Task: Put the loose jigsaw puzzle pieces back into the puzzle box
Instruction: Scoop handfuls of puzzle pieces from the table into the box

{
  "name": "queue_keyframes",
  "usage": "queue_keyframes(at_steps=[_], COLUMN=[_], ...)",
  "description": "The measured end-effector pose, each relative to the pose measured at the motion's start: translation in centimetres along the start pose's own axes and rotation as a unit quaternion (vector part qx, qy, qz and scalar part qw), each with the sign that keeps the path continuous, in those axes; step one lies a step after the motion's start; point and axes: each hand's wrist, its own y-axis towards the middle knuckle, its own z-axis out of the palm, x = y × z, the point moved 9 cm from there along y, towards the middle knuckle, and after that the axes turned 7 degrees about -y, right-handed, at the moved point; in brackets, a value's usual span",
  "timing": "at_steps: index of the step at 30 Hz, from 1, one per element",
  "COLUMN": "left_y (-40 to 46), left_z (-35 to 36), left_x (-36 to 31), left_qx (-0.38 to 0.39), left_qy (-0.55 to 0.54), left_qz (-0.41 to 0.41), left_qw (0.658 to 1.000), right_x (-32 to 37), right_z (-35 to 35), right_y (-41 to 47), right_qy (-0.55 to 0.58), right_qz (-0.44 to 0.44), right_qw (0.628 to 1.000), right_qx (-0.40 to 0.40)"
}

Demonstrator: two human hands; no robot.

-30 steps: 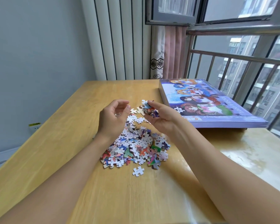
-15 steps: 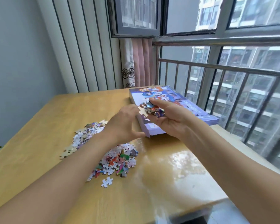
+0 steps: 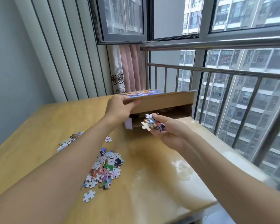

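Observation:
The puzzle box stands at the far right of the wooden table, and its printed lid [image 3: 165,101] is tilted up at the near edge. My left hand [image 3: 120,107] grips that lid edge and holds it raised. The brown box base [image 3: 176,113] shows in the gap underneath. My right hand [image 3: 166,131] holds a handful of puzzle pieces [image 3: 152,123] right at the opening. A pile of loose pieces [image 3: 105,168] lies on the table between my arms, and a smaller patch of pieces [image 3: 68,141] lies left of my left forearm.
The wooden table [image 3: 39,126] ends at its near right edge. A metal railing [image 3: 217,71] and windows stand right behind the box. A pink curtain [image 3: 131,68] hangs at the back. One single piece [image 3: 89,195] lies nearest to me.
My left hand left the pile, reached the box and lifted its lid. My right hand carried its handful of pieces from the pile to the opening. My view turned right.

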Motion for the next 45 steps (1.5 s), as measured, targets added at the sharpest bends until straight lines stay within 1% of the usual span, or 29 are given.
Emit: queue_keyframes(at_steps=[3, 6, 10, 12, 14, 17, 18, 21, 23, 25, 27, 29, 30, 31, 32, 33, 34, 35, 36, 37, 38, 39, 40, 42, 43, 45], left_y=[0.6, 0.7, 0.6, 0.5, 0.4, 0.5, 0.5, 0.7, 0.9, 0.8, 0.5, 0.4, 0.4, 0.3, 0.4, 0.4, 0.5, 0.5, 0.6, 0.7, 0.7, 0.8, 0.8, 0.8, 0.8, 0.9], left_z=[-0.7, -1.0, -1.3, -1.1, -1.1, -1.1, -1.0, -1.1, -1.5, -1.7, -1.8, -1.6, -1.5, -1.4, -1.4, -1.4, -1.4, -1.5, -1.7, -1.9, -2.3, -2.9, -3.5, -4.8, -5.2, -5.7], left_x=[-1.4, -2.8, -3.3, -3.2, -3.2, -3.5, -3.7, -4.3, -4.4, -4.2, -4.2, -4.0, -4.0, -3.9, -3.9, -3.9, -4.0, -4.1, -4.4, -4.7, -5.2, -6.0, -6.7, -8.3, -8.9, -9.1], left_qx=[-0.003, 0.012, 0.010, 0.016, 0.019, 0.027, 0.033, 0.033, 0.025, 0.024, 0.025, 0.031, 0.036, 0.040, 0.042, 0.041, 0.038, 0.032, 0.023, 0.012, -0.004, -0.025, -0.049, -0.083, -0.091, -0.088], left_qy=[-0.022, -0.019, -0.019, -0.007, -0.006, -0.021, -0.023, -0.026, -0.030, -0.033, -0.034, -0.028, -0.023, -0.020, -0.019, -0.019, -0.020, -0.020, -0.024, -0.031, -0.039, -0.044, -0.041, -0.009, 0.008, 0.020], left_qz=[-0.009, -0.003, -0.002, 0.000, 0.001, 0.003, 0.008, 0.021, 0.023, 0.019, 0.016, 0.021, 0.023, 0.025, 0.026, 0.028, 0.029, 0.029, 0.030, 0.032, 0.037, 0.048, 0.066, 0.109, 0.120, 0.118], left_qw=[1.000, 1.000, 1.000, 1.000, 1.000, 0.999, 0.999, 0.999, 0.999, 0.999, 0.999, 0.999, 0.999, 0.999, 0.999, 0.999, 0.999, 0.999, 0.999, 0.999, 0.999, 0.998, 0.996, 0.991, 0.989, 0.989], right_x=[1.2, 3.2, 4.4, 4.8, 5.1, 4.6, 4.7, 5.2, 5.9, 6.3, 6.6, 6.9, 7.2, 7.6, 8.3, 8.5, 8.2, 7.7, 7.5, 7.9, 8.7, 9.8, 10.9, 13.3, 14.2, 14.8], right_z=[-0.7, -0.6, -0.1, 0.1, 1.2, 2.4, 2.3, 2.0, 2.1, 2.0, 1.4, 0.5, 0.3, 0.2, 0.7, 1.6, 2.5, 3.0, 3.5, 4.2, 4.8, 5.6, 6.5, 8.3, 9.1, 10.4], right_y=[1.2, 2.9, 4.0, 4.1, 4.2, 4.8, 5.2, 6.5, 6.6, 6.1, 5.3, 4.2, 3.4, 2.6, 1.6, 0.7, 0.1, -0.1, -0.2, -0.5, -0.7, -1.2, -1.7, -3.0, -3.4, -3.4], right_qy=[0.034, 0.092, 0.100, 0.128, 0.162, 0.263, 0.264, 0.207, 0.119, 0.005, -0.106, -0.226, -0.317, -0.429, -0.548, -0.661, -0.754, -0.822, -0.858, -0.868, -0.863, -0.842, -0.815, -0.749, -0.736, -0.741], right_qz=[0.007, -0.015, -0.034, -0.046, -0.056, -0.043, -0.048, -0.056, -0.051, -0.044, -0.062, -0.094, -0.114, -0.144, -0.190, -0.239, -0.272, -0.287, -0.301, -0.327, -0.359, -0.408, -0.460, -0.555, -0.573, -0.571], right_qw=[0.997, 0.990, 0.982, 0.973, 0.969, 0.951, 0.951, 0.970, 0.990, 0.999, 0.992, 0.969, 0.940, 0.890, 0.813, 0.711, 0.597, 0.491, 0.414, 0.367, 0.342, 0.329, 0.321, 0.321, 0.323, 0.323], right_qx=[-0.062, -0.101, -0.159, -0.189, -0.178, -0.158, -0.154, -0.113, -0.061, -0.024, -0.023, -0.035, -0.042, -0.049, -0.047, -0.035, -0.021, -0.022, -0.038, -0.068, -0.098, -0.126, -0.147, -0.164, -0.161, -0.139])
